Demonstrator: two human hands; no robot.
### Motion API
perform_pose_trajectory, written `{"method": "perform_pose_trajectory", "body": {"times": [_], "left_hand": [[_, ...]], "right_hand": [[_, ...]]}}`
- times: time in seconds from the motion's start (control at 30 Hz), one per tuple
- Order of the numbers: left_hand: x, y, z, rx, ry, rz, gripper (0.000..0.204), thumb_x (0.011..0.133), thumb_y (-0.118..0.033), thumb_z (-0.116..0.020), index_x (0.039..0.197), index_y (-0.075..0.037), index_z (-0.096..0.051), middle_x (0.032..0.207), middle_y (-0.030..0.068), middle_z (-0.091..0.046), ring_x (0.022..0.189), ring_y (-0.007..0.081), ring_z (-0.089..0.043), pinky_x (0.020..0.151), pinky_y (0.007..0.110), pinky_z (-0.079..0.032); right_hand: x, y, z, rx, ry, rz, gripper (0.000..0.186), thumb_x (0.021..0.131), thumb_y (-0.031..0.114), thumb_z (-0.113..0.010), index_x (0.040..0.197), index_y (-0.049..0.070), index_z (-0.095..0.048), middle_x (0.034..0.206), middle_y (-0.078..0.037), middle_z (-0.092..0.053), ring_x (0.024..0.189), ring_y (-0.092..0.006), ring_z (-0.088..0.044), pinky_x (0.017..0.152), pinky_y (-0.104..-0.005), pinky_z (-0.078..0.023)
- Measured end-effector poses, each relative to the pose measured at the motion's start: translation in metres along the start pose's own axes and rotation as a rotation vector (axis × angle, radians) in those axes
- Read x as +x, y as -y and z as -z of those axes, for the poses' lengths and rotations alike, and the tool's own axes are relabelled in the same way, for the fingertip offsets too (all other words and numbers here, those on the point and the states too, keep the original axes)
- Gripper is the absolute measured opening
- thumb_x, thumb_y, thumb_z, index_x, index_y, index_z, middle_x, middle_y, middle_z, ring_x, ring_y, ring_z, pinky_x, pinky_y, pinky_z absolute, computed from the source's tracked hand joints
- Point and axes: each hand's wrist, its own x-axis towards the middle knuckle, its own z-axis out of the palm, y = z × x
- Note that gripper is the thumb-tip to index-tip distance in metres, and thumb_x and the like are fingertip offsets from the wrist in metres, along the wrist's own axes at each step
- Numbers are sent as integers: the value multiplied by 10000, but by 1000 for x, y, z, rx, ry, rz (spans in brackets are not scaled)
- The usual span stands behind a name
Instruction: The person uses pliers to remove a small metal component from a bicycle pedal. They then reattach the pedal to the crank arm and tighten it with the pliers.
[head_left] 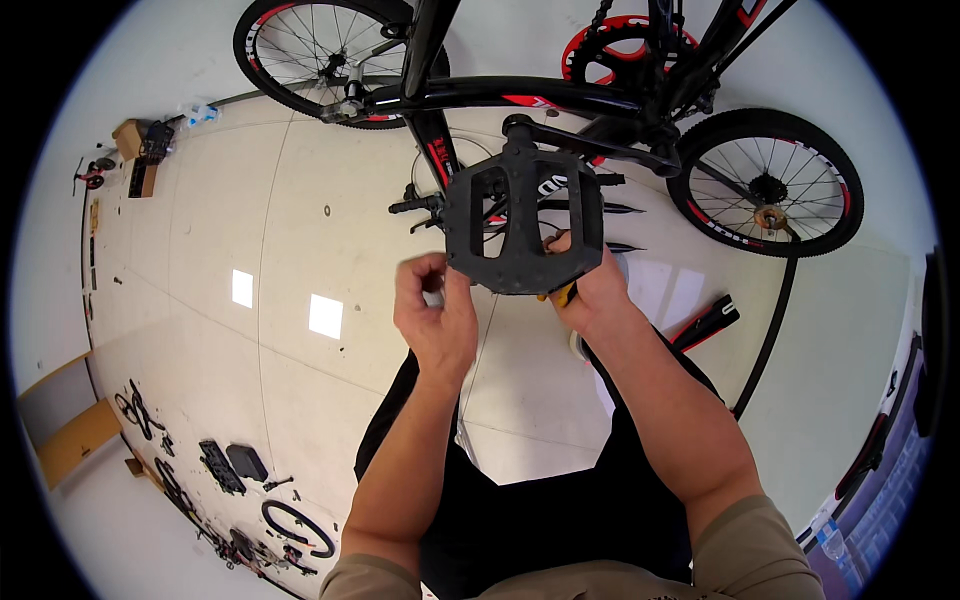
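Positioned at centre, close to the camera: black bicycle pedal (523,215), flat, with two long windows and a studded rim, set at the end of a black crank arm (610,148). Located at the lower left corner of the pedal: left hand (435,310), with thumb raised, index finger bent toward the pedal edge and remaining fingers curled inward. Cannot tell whether thumb and fingertips meet, touch the pedal or pinch anything small. Located at the lower right corner, partly hidden behind the pedal: right hand (592,290), with fingers closed around a yellow-and-black item (566,295). Cannot tell the full shape of the held item. Visible through the right-hand window: a portion of the same fingers. Extending above both hands: glossy black bicycle frame (480,95) with red markings. Seen beyond the crank arm: red-and-black chainring (590,45). Seen at upper left: spoked wheel (245,55) with black tyre; at upper right: second wheel (850,190), with dark sprockets at the hub. Seen just left of the pedal: black handlebar grip (405,207). Lying right of the right forearm, on pale floor (250,350): black-and-red elongated part (712,318). Lying at lower left, among scattered dark parts: black block (246,462). Placed at upper left: cardboard box (128,138).
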Motion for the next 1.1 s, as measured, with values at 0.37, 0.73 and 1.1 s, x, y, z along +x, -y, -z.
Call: {"method": "perform_pose_trajectory", "body": {"times": [0.37,0.73,1.1], "left_hand": [[-21,-16,-13,-804,533,992,534,1036,-564,-377,975,-75,-585,748,11,-531,634,150,-472,619,334,-420],[-14,-8,-9,-825,593,985,467,1006,-520,-425,847,-97,-542,619,24,-437,572,138,-383,530,302,-285],[-16,-7,-12,-783,538,958,434,1024,-411,-424,744,-84,-476,525,25,-359,482,132,-283,469,287,-242]], "right_hand": [[3,-7,2,-71,100,-12,95,859,94,-554,807,33,-605,693,-81,-595,606,-195,-576,562,-327,-460],[-7,-4,-7,-173,30,14,57,864,84,-570,860,46,-527,654,-49,-517,547,-163,-487,527,-314,-420],[-1,-11,0,-164,31,61,110,868,82,-574,946,40,-508,694,-55,-530,524,-154,-479,513,-312,-420]]}}
